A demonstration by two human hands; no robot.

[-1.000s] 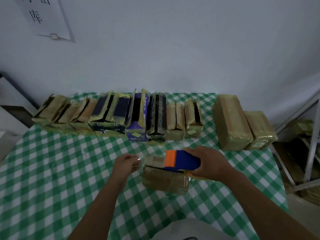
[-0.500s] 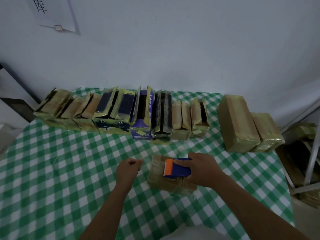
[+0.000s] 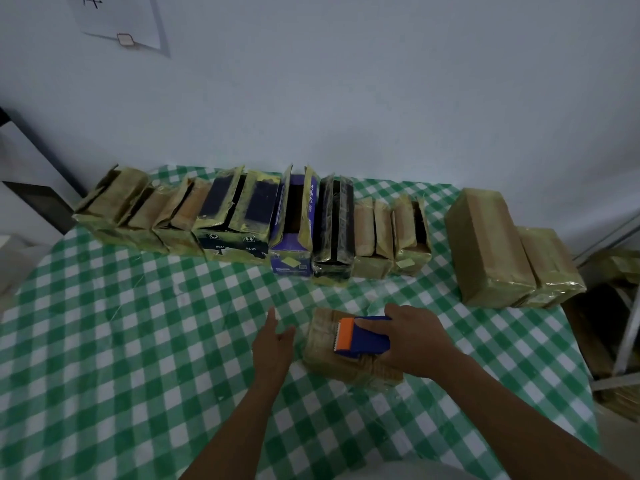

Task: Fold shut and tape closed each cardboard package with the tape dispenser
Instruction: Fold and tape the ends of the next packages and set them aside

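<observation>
A small tape-covered cardboard package [image 3: 325, 344] lies on the green checked tablecloth [image 3: 138, 341] in front of me. My right hand [image 3: 415, 341] grips a blue tape dispenser [image 3: 363, 337] with an orange front, which rests on top of the package. My left hand [image 3: 273, 344] is beside the package's left end with its fingers straight and holds nothing; whether it touches the package I cannot tell.
A row of several open-flapped packages [image 3: 242, 220] stands along the table's far edge by the wall. Two closed packages [image 3: 488, 244] lie at the far right. Metal shelving [image 3: 623, 323] stands past the right table edge.
My left hand has opened from a curled pose to straight fingers. The dispenser has come down from above the package onto its top.
</observation>
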